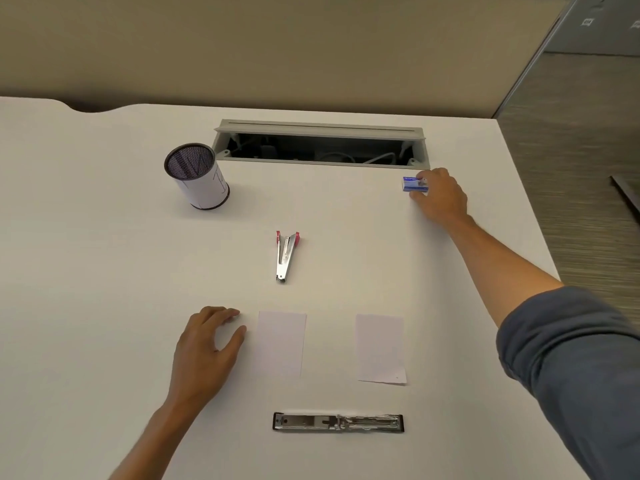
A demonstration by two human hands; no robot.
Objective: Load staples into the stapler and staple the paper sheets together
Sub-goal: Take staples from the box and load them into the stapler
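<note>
A stapler [338, 422] lies opened out flat near the table's front edge, its metal channel facing up. Two small white paper sheets lie side by side above it: one [281, 342] left of centre, the other [381, 348] to the right. Far right at the back, my right hand [440, 195] grips a small blue and white staple box [412, 184] between thumb and fingers. My left hand [207, 344] rests on the table just left of the left sheet, fingers loosely curled and holding nothing.
A small red and silver staple remover [285, 255] lies mid-table. A mesh pen cup [195, 174] stands at the back left. An open cable tray [320, 147] is sunk into the white table [104, 271] at the back. The table's right edge runs close to my right arm.
</note>
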